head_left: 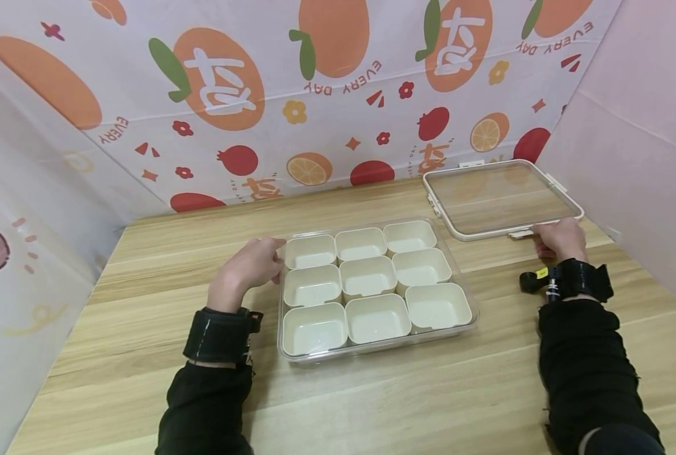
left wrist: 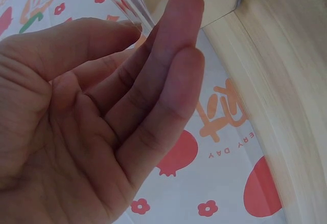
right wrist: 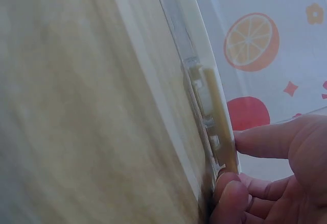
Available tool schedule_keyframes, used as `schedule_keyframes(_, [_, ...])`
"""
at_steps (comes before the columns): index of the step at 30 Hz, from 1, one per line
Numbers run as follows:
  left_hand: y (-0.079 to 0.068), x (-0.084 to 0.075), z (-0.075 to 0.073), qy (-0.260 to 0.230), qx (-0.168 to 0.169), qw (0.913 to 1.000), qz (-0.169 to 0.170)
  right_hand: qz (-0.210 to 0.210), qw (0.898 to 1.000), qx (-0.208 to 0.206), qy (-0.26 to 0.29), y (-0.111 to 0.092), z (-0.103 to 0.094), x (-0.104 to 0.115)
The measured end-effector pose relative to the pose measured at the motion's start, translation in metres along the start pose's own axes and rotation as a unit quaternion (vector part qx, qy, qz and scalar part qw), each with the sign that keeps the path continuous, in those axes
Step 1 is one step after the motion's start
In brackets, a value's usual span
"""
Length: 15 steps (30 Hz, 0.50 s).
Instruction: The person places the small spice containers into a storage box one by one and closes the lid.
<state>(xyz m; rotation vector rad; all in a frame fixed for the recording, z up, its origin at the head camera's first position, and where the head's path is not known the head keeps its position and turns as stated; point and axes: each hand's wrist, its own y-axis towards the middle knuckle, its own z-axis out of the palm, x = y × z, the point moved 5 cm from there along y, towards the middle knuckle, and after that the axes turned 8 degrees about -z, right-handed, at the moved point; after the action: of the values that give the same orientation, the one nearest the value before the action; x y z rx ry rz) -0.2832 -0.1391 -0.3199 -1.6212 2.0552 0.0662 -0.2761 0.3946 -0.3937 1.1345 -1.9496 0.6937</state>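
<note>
A clear plastic box (head_left: 380, 344) on the wooden table holds several cream-coloured cups (head_left: 368, 276) set in rows. At its far left corner, my left hand (head_left: 249, 268) pinches the box's edge between thumb and fingers. The left wrist view shows the thumb and bent fingers (left wrist: 179, 81) at the clear wall, though the exact contact is partly hidden. To the right behind the box lies a clear lid (head_left: 503, 199) with a cream frame and side clips. My right hand (head_left: 562, 239) grips the lid's near edge by a clip (right wrist: 217, 117), thumb on one side and fingertips on the other.
A fruit-printed sheet (head_left: 338, 126) hangs behind the table (head_left: 144, 328). Pale sheets stand along the left and right sides, and the lid's right corner is close to the right sheet (head_left: 645, 145). Bands with cameras sit on both wrists.
</note>
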Motion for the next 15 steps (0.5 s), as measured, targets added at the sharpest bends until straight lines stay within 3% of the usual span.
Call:
schedule_keyframes(5, [-0.0011,-0.0003,-0.0001,0.001,-0.002,1.0,0.003,0.0,1.0,0.0,0.018,0.0007,0.0002,-0.0008])
schedule_keyframes(9, [-0.0021,-0.0006,-0.0005,0.003,-0.004,1.0,0.008,0.011,0.996,0.02,0.084,0.0016,0.0021,-0.0029])
schedule_keyframes(11, [-0.0027,-0.001,-0.0005,0.004,-0.004,0.9999,0.01,0.017,0.991,0.036,0.131,0.0022,0.0033,-0.0034])
schedule_keyframes(15, [-0.0024,-0.0008,-0.0001,0.004,-0.008,0.9999,0.014,0.008,0.968,0.078,0.24,0.0036,0.0063,-0.0015])
